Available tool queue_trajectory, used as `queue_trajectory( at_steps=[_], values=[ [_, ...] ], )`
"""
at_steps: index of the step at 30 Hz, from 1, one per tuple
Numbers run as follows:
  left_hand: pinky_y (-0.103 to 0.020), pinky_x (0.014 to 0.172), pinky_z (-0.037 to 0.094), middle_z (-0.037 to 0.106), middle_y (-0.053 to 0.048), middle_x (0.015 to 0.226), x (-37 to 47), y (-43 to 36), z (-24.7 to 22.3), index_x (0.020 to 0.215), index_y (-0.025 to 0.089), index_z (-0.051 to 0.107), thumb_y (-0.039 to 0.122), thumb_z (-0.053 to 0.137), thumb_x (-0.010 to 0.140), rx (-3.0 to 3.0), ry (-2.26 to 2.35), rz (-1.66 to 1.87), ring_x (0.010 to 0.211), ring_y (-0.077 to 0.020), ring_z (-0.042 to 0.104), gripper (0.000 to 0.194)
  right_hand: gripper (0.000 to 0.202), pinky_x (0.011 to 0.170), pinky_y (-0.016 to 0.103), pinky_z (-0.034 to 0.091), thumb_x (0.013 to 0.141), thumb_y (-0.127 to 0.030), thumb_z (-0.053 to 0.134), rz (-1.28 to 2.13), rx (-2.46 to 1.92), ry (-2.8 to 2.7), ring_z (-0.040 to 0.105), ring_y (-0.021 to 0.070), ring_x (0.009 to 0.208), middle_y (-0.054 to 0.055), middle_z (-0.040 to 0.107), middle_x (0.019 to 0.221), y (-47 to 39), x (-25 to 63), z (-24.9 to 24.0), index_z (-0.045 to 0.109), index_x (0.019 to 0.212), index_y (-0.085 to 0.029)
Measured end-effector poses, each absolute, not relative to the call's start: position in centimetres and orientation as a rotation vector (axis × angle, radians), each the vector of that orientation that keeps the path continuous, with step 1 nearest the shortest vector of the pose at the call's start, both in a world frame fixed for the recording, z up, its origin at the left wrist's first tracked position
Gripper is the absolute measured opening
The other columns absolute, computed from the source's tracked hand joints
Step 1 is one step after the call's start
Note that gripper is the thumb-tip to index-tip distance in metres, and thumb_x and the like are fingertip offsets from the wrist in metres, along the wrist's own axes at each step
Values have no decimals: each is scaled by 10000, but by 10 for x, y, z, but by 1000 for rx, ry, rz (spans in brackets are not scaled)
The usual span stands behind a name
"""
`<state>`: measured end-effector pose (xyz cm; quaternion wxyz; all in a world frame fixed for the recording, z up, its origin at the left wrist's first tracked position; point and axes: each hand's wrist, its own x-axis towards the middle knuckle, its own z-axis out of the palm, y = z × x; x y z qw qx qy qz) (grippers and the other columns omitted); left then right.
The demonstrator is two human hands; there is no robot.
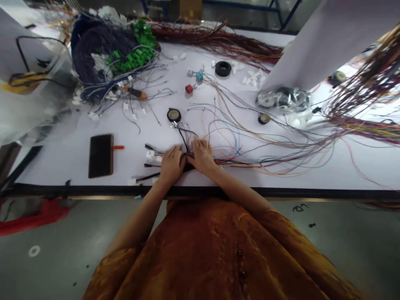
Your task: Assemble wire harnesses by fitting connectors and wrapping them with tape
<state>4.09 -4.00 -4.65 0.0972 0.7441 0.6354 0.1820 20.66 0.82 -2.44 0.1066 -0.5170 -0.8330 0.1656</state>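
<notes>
My left hand (171, 163) is closed over a bundle of wires near the table's front edge. Close beside it, my right hand (203, 156) grips the same wire bundle (233, 162), which runs off to the right. Under my palms the exact finger hold is partly hidden. Wire ends with white connectors (150, 154) and black plugs stick out left of my left hand. A dark branch of wires (183, 137) rises between the hands toward a roll of black tape (173, 115).
A phone (100, 156) lies at left. Behind it are dark cables with green connectors (134, 58) and an orange-handled tool (136, 92). Further tape rolls (223, 68) and loose white connectors (253, 77) lie at the back. Thick wire bundles (368, 125) fill the right side.
</notes>
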Motion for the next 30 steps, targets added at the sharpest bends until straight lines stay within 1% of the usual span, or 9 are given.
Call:
queue_trajectory(
  at_steps=[5, 8, 11, 14, 16, 19, 23, 26, 30],
  values=[
    [-528, 1177, 401, 579, -217, 1478, 40, -17, -49, 940, 131, 662, 300, 490, 964, 2210, 1952, 536, 1438, -358, 488, 242, 590, 1119, 483, 466, 843, -424, 758, 506, -1684, -2350, 529, 388, 1338, 216, 465, 1568, 22, 199, -16, 600, 1310, -99],
    [-600, 1135, 413, 553, -208, 1505, 44, -8, -41, 924, 151, 648, 275, 497, 954, 2147, 2040, 469, 1427, -381, 484, 197, 621, 1123, 502, 467, 798, -390, 817, 722, -1600, -2293, 535, 404, 1358, 252, 464, 1556, 28, 208, -9, 613, 1318, -117],
    [-624, 1023, 470, 585, -225, 1443, 48, 2, -27, 901, 166, 632, 243, 518, 922, 2056, 2107, 346, 1309, -414, 559, 139, 468, 979, 396, 567, 793, -383, 823, 954, -1374, -2310, 692, 297, 1147, 137, 710, 1287, 50, 227, 2, 701, 1203, -194],
    [-519, 935, 511, 692, -183, 1113, 47, 14, -18, 888, 186, 609, 258, 536, 907, 1956, 2106, 533, 1084, -347, 639, 104, 238, 812, 296, 584, 946, -384, 622, 979, -1307, -2282, 728, 172, 876, 11, 784, 1052, 104, 253, 11, 738, 1094, -240],
    [-440, 880, 516, 674, -123, 933, 46, 21, -19, 861, 202, 582, 305, 525, 926, 1836, 2063, 772, 931, -283, 642, 135, 283, 884, 303, 550, 991, -298, 499, 850, -1404, -2197, 710, 170, 946, 44, 772, 1105, 156, 267, 14, 728, 1113, -184],
    [-382, 805, 502, 650, -82, 854, 44, 24, -27, 841, 209, 564, 350, 509, 946, 1670, 1993, 926, 815, -237, 620, 184, 320, 943, 306, 510, 957, -201, 468, 552, -1679, -2129, 682, 188, 1039, 81, 754, 1134, 234, 276, 10, 728, 1132, -136],
    [-358, 764, 476, 654, -57, 855, 46, 21, -32, 850, 217, 582, 346, 530, 945, 1664, 1919, 798, 808, -226, 626, 169, 378, 1007, 360, 469, 928, -131, 464, 391, -1748, -2203, 623, 243, 1157, 145, 691, 1246, 303, 257, 0, 692, 1229, -116],
    [-354, 752, 472, 651, -41, 842, 47, 20, -30, 826, 228, 576, 329, 525, 950, 1697, 1903, 739, 807, -223, 636, 168, 431, 994, 365, 464, 902, -100, 519, 333, -1695, -2315, 594, 256, 1203, 144, 647, 1331, 327, 230, -7, 654, 1306, -167],
    [-350, 722, 483, 649, -30, 811, 47, 20, -28, 799, 243, 563, 323, 517, 949, 1718, 1895, 762, 775, -221, 645, 176, 294, 943, 345, 477, 901, -182, 624, 321, -1612, -2442, 625, 249, 1126, 111, 700, 1243, 347, 205, -7, 700, 1185, -191]
  ],
)
